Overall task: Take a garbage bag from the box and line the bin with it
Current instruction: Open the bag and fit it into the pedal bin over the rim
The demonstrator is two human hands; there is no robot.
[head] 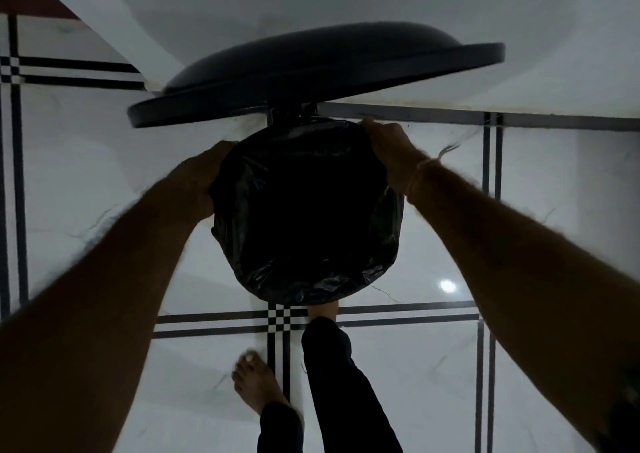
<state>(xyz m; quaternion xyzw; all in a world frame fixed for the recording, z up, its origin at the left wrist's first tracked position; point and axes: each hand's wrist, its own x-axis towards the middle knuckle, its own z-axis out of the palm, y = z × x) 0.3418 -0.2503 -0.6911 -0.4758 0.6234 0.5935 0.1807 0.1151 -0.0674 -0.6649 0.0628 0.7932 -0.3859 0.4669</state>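
A black garbage bag (304, 210) covers the round mouth of the bin below me, its edge folded over the rim, so the bin's body is hidden. The bin's black lid (311, 71) stands raised behind it, hinged at the back. My left hand (204, 179) grips the bag's edge on the left side of the rim. My right hand (389, 147) grips the bag's edge at the back right of the rim. My right foot (322, 310) is pressed at the bin's front base, where a pedal would be hidden.
The floor is glossy white tile (415, 366) with black stripe borders. A white wall (381, 2) rises just behind the bin. My left bare foot (256, 383) stands on the tile in front of the bin. No box is in view.
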